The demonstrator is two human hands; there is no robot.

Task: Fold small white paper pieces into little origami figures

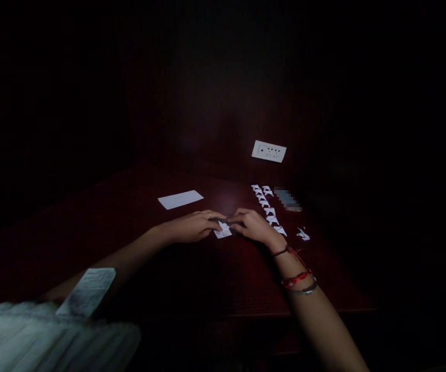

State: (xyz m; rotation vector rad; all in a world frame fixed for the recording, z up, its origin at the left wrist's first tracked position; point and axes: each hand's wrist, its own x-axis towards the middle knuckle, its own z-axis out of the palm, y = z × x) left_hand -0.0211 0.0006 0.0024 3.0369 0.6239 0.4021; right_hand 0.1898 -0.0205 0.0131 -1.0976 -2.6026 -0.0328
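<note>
Where the work rests: dark red tabletop (223, 194), faintly glossy.
Grip: left hand (192, 226) and right hand (254, 226) meet at the folded paper (223, 233); whether either pinches it, I cannot tell.
Loose sheet (180, 199): flat white rectangle beyond the left hand.
Folded paper: between the hands; folding seems under way, the next move likely needing a firm crease.
Folded pieces (270, 212): crisp, angular, beside the right hand.
Scraps (303, 234): ragged.
</note>
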